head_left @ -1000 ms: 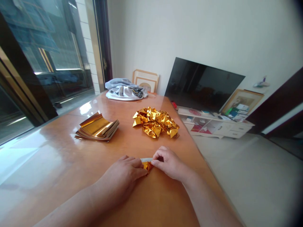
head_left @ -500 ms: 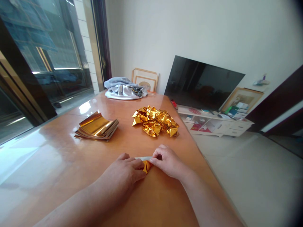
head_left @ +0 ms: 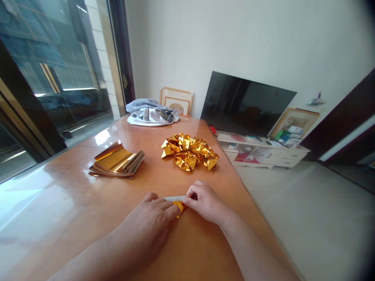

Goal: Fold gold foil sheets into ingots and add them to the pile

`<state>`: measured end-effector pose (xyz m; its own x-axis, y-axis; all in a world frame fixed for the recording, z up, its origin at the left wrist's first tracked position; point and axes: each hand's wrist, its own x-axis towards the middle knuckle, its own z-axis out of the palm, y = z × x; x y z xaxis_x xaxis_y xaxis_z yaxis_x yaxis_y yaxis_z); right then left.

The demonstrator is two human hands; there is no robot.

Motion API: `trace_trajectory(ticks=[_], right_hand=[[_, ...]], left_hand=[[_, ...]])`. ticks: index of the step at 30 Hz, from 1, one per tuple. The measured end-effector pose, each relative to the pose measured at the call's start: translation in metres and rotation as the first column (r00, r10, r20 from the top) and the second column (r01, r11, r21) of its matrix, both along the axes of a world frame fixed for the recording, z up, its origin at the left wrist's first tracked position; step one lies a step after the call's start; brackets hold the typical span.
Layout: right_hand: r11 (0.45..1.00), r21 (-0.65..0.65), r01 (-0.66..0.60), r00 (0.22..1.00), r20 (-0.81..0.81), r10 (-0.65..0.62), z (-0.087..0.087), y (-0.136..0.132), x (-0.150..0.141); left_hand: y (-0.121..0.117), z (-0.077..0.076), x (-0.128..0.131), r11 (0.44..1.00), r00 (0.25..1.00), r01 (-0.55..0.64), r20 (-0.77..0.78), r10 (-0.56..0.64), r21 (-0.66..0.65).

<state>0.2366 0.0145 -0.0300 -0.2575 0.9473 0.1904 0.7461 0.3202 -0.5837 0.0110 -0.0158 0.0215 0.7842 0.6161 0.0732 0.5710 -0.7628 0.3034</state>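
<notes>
One folded gold foil (head_left: 178, 208): right hand (head_left: 206, 201) pinches pale edge (head_left: 175, 198), left hand (head_left: 149, 218) on foil, grip unclear.

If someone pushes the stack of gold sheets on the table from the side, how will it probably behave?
The stack of gold sheets would probably bend easily, since its top sheet curls up. The sheets may slide apart, because their edges lie uneven. Being low and wide, it seems unlikely to tip or roll.
</notes>
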Motion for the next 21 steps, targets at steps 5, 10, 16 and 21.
trace_trajectory(ticks=[5,10,16,21], right_hand=[[1.000,0.000,0.000,1.000,-0.004,0.000,-0.0012,0.0008,0.0007],[1.000,-0.004,0.005,1.000,-0.006,-0.005,-0.0013,0.0008,0.0007],[1.000,-0.013,0.005,1.000,-0.028,-0.005,-0.0018,0.0009,0.0009],[1.000,-0.005,-0.013,0.999,-0.043,0.013,-0.0027,0.0011,0.0023]], left_hand=[[0.0014,0.0024,0.0003,0.999,0.999,0.035,-0.007,-0.035,0.024],[0.0008,0.0026,0.0022,1.000,0.998,0.019,-0.067,-0.019,-0.003],[0.0013,-0.0013,0.0029,1.000,0.998,0.023,-0.052,-0.022,0.020],[0.0022,-0.0035,0.0016,0.999,0.999,0.035,-0.016,-0.035,0.024]])
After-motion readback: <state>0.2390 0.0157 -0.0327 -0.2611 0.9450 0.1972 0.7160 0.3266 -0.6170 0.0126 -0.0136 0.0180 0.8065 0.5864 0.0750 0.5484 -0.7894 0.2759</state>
